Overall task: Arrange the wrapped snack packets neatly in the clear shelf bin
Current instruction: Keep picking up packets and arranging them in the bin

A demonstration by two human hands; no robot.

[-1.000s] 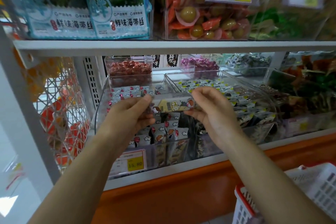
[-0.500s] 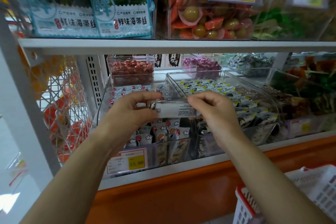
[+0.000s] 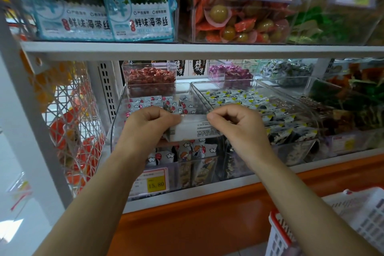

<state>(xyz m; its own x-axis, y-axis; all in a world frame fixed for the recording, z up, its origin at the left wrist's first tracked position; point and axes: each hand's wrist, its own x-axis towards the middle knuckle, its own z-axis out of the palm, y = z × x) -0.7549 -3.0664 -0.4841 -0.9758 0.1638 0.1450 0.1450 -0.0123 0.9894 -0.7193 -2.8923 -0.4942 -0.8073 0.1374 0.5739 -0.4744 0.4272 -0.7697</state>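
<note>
Packet pinched between left hand and right hand fingertips

A white metal shelf spans above an orange base panel, wire mesh at left.

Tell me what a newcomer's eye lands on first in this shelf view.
First, the two hands at centre: the left hand and right hand pinch a white snack packet by its ends over the clear shelf bin of cartoon-wrapped packets. Next comes the yellow 15.80 price tag on that bin's front. On the shelf above, blue seaweed packs sit left of a bin of green round snacks in orange wrappers.
</note>
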